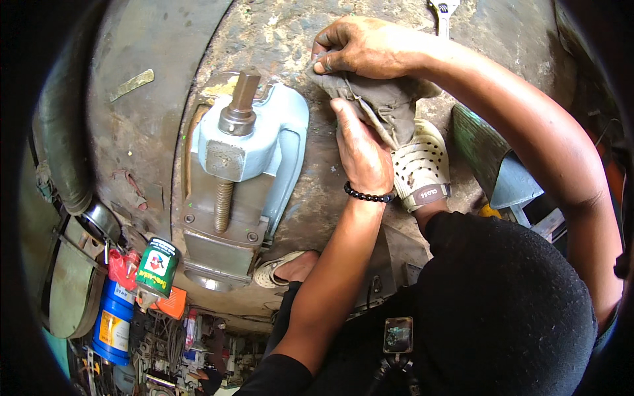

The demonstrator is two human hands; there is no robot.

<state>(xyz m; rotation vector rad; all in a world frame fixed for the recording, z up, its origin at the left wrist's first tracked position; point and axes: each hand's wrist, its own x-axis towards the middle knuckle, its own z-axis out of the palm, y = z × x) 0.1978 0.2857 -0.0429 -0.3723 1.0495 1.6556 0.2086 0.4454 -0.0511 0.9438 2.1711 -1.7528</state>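
A dark grey cloth [389,102], creased and folded, is between my two hands near the top middle. My right hand [370,49] pinches its upper left corner between thumb and fingers. Below, my left hand [363,148] grips the lower edge, with its thumb pointing up and most of its fingers hidden by the cloth. A dark beaded bracelet [368,195] circles the left wrist. Left of my hands, and apart from them, stands a light-blue vise [247,152] with a threaded screw [223,206] and a hexagonal bolt end [246,89].
My feet wear pale clogs [422,155], one right beside the cloth. An adjustable wrench [444,16] lies at the top. A green and blue metal piece [489,155] is under my right arm. At lower left are a green can [157,264] and a blue bucket [113,323].
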